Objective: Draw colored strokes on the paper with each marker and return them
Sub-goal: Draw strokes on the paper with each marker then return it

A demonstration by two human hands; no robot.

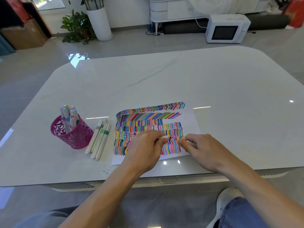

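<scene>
Table (164,76): white, glossy, rounded corners, fills most of the view; window glare on far left corner.
Floor (131,41): grey shiny tiles beyond the table.
Paper (148,125): white sheet lying flat on the near middle of the table, slightly skewed; nearly covered in rows of multicolour strokes (zigzags at top, slanted bars, wavy lines). White margin left at right side and bottom edge.
Microwave (227,28): white, on the floor at far right, dark door.
Planter (99,22): tall white pot on the floor at far left-centre, leafy green plant (75,27) just beside it.
Left hand (144,150): over the lower middle of the paper, fingers curled, pinching a short white piece (163,137) at the fingertips. Cap or marker end, cannot tell.
Right hand (204,148): over the paper's lower right edge, fingers curled round a marker (190,143). White barrel shows behind the fingers, reddish bit at the fingertips, pointing toward the left hand.
Gap: the two held parts are near each other and apart, above the strokes.
Pen cup (77,137): magenta cut-out holder, upright on the table left of the paper, holding several markers in cup (68,116) with pastel caps up.
Loose markers (99,139): four white markers lying side by side on the table between pen cup and paper, grey and green bands.
Shoe (225,199): white, bottom right, under the table edge.
</scene>
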